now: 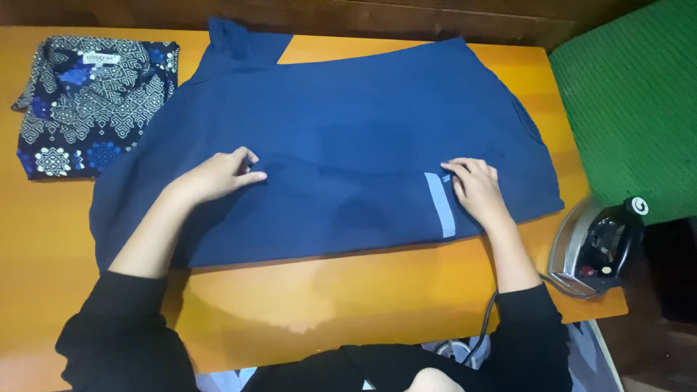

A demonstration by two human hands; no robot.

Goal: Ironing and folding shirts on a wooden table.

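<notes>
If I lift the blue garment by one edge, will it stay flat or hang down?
The blue garment would probably hang limp: it lies thin and flat on the orange table, with soft creases near the left hand. It looks light. Pushed, it would likely bunch rather than slide whole.

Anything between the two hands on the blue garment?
Head view: only creased blue garment lies between the left hand and right hand; nothing else sits there.

Both arms, in black sleeves pushed above the wrists, reached forward toward twelve o'clock. The left hand [218,174] lay palm down, fingertips pinched together pointing toward three o'clock. The right hand [475,190] lay flat, fingers curled toward eleven o'clock.
</notes>
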